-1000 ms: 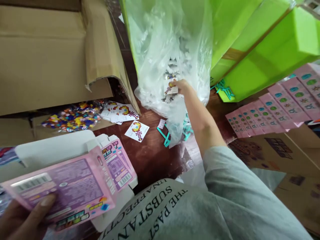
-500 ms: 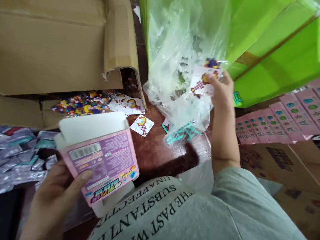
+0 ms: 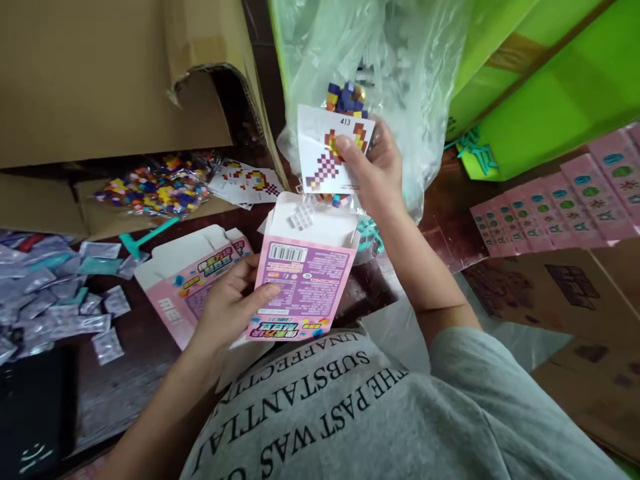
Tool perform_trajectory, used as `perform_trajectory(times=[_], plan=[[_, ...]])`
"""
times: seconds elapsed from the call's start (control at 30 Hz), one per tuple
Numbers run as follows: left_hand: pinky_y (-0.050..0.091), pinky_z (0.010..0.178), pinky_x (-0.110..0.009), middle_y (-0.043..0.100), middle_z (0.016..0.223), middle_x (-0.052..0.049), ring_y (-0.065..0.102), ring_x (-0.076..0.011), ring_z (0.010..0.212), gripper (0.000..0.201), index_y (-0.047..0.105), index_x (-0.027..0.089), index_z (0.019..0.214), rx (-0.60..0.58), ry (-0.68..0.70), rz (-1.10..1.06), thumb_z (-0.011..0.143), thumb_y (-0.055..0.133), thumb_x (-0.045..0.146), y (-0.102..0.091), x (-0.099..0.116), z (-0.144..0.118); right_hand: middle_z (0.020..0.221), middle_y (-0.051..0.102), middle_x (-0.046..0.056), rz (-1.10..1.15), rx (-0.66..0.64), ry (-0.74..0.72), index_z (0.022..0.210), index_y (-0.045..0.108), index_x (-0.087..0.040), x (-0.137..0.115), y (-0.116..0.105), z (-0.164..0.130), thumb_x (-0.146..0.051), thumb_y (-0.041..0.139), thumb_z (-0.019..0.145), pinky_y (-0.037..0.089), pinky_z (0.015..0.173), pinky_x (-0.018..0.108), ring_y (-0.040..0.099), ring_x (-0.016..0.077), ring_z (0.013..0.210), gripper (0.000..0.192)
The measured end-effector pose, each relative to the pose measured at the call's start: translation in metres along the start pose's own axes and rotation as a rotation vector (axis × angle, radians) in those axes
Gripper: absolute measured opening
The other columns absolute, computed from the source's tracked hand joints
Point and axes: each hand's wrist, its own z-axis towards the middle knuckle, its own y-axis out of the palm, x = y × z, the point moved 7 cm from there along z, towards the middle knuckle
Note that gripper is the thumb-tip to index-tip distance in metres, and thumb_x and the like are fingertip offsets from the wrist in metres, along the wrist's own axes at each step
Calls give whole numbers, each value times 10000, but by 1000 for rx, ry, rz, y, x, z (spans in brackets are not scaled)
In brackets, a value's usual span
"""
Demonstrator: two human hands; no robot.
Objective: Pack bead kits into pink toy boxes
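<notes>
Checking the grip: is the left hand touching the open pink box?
Touching. The head view shows the left hand with its thumb pressed flat on the printed face of the pink box.

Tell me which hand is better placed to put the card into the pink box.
Right. The right hand already pinches the card and a bag of blocks just above the open top of the box. The left hand is busy holding that box upright.

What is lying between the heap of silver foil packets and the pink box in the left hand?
In the head view, a second pink carton lies open on the dark table between them.
</notes>
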Motion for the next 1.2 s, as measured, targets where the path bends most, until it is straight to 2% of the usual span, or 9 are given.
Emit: perform_trajectory(times=[0.3,0.57,0.73,0.8,0.87,0.93,1.0,1.1,1.2], plan=[[701,713,-369,849,1027,-78,805,-261,812,613,765,228,1108,91,-12,-98,703,1016,612,-8,-10,2,1560,625,111,-297,-216,-109,1603,489,-257,-3,43,-21,-574,643,1094,574,1254,470,608,317,1534,620],[715,731,-379,860,1096,-83,817,-270,837,699,759,239,1168,142,-29,-131,670,1033,646,-14,-14,0,1510,659,94,-263,-126,-104,1596,470,-270,-17,35,-23,-549,590,1117,591,1238,424,704,267,1399,567],[693,704,-347,850,1066,-79,805,-253,832,613,754,229,1143,129,-52,-116,742,1010,615,-12,-14,-3,1559,645,89,-363,-224,-124,1569,545,-292,-28,41,-27,-626,698,1045,550,1295,432,652,302,1480,639],[695,711,-349,850,1071,-77,803,-253,836,622,756,231,1130,140,-48,-141,716,1026,609,-15,-14,-5,1549,639,81,-324,-164,-146,1566,533,-297,-25,36,-21,-654,669,1047,568,1271,417,671,287,1457,645],[693,723,-339,850,1079,-69,798,-238,832,615,763,233,1129,159,-25,-151,709,1034,591,-17,-13,-8,1521,637,66,-205,-8,-229,1538,515,-320,-29,24,-16,-671,641,1050,580,1251,399,686,270,1438,615],[689,744,-324,850,1076,-63,794,-222,841,580,773,229,1131,166,8,-129,730,1027,563,-17,-12,-10,1495,649,43,-134,131,-358,1476,540,-346,-42,13,-18,-660,660,1051,541,1293,401,655,274,1496,542],[698,800,-342,854,1102,-71,809,-238,907,549,780,229,1162,158,36,-79,775,1002,549,-15,-10,-11,1510,674,22,-189,166,-466,1415,605,-356,-62,9,-26,-614,722,1047,501,1334,407,599,296,1572,465],[690,988,-393,851,1247,-83,817,-271,1109,532,778,237,1234,210,105,12,828,981,515,-23,-2,-10,1477,738,-7,-265,78,-480,1368,704,-354,-92,5,-30,-538,788,1042,563,1270,376,663,287,1501,384],[661,1051,-367,852,1271,-62,807,-246,1151,506,785,242,1243,225,129,48,838,992,463,-43,11,-10,1273,811,2,-157,-324,-332,1284,758,-259,-103,7,-11,-502,848,998,669,1044,323,794,236,1217,386]])
